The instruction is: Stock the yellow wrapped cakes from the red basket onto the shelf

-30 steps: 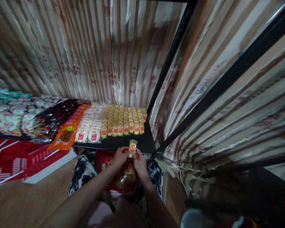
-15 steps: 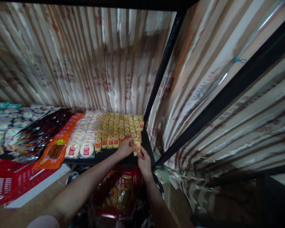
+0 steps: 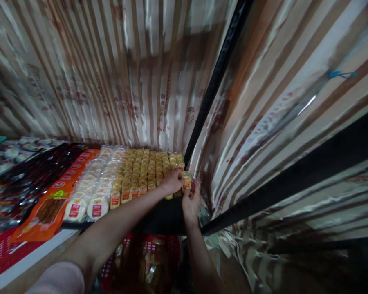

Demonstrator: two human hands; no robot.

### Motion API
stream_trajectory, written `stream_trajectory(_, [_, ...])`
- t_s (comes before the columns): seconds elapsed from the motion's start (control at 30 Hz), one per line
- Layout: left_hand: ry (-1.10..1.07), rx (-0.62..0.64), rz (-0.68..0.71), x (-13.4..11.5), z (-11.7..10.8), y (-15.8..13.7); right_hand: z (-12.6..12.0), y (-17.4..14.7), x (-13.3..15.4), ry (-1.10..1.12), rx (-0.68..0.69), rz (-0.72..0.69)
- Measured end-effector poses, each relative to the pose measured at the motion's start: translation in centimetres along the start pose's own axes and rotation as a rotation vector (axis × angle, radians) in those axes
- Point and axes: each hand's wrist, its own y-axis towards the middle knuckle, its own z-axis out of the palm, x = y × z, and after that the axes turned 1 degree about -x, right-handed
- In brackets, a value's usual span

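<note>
Between my two hands is a small yellow snack packet (image 3: 186, 179) with a red and white label, held upright at the right end of the shelf. The fingers of my left hand (image 3: 172, 182) pinch its left side. My right hand (image 3: 191, 204) grips it from the right and below, thumb against its front. Just behind and to the left stand tight rows of matching yellow packets (image 3: 141, 173), and my left hand partly hides the nearest ones on the right. Beneath my arms, a red basket (image 3: 174, 245) holds more yellow packets, dim and partly covered.
Left of the rows lie round white packaged cakes (image 3: 98, 207), an orange snack bag (image 3: 53, 204) and dark shiny packets (image 3: 24, 179). A black post (image 3: 207, 94) rises at the shelf's right corner. Striped plastic sheeting (image 3: 147, 73) hangs behind. Another red basket (image 3: 0, 249) is at lower left.
Both hands have moved the packet right and back, from the front of the rows to beside the corner post. The view has shifted closer to the shelf.
</note>
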Motion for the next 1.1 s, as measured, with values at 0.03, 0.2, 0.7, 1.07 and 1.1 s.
stream_trajectory(0.03, [0.017,0.0,0.024,-0.3,-0.1,0.4,0.2,0.3,0.1,-0.004,-0.015,-0.001])
stream_trajectory(0.2, [0.154,-0.014,0.125,-1.2,0.2,2.2,1.1,1.1,-0.4,-0.023,-0.04,-0.032])
stream_trajectory(0.7, [0.323,-0.094,0.12,1.2,3.3,7.2,3.3,4.5,-4.2,0.045,0.12,0.086])
stream_trajectory(1.07, [0.486,-0.231,0.152,2.0,4.4,7.5,4.2,4.9,-5.0,0.011,0.138,0.119])
stream_trajectory(1.1, [0.495,-0.224,0.17,2.2,4.4,7.4,4.3,4.9,-5.1,0.01,0.136,0.115])
